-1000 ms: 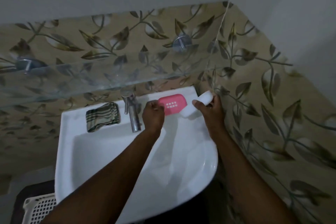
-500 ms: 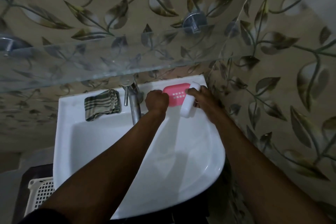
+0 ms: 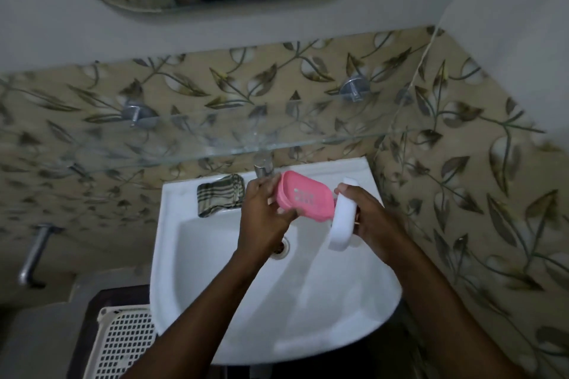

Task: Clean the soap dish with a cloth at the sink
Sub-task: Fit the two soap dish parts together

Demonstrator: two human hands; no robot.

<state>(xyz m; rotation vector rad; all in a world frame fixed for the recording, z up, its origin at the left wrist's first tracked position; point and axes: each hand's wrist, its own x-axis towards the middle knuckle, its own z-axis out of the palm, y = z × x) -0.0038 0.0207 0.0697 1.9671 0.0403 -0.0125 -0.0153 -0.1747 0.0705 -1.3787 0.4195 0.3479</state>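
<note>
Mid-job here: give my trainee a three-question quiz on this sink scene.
1. True or false: the pink soap dish rests on the sink ledge.
2. Which hand holds the white soap bar? A left hand B right hand
3. Fill in: the striped cloth lies on the sink ledge, to the ____ of the tap.

Key: 1 false, it is held above the basin; 2 B; 3 left.

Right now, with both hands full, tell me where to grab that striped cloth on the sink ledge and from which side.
Take the striped cloth by its near folded edge, which hangs toward the basin of the sink, coming from above and the left. It lies bunched flat on the ledge, so fingers can pinch the raised folds. The tap and the left hand, holding the pink soap dish, crowd its right side.
</note>
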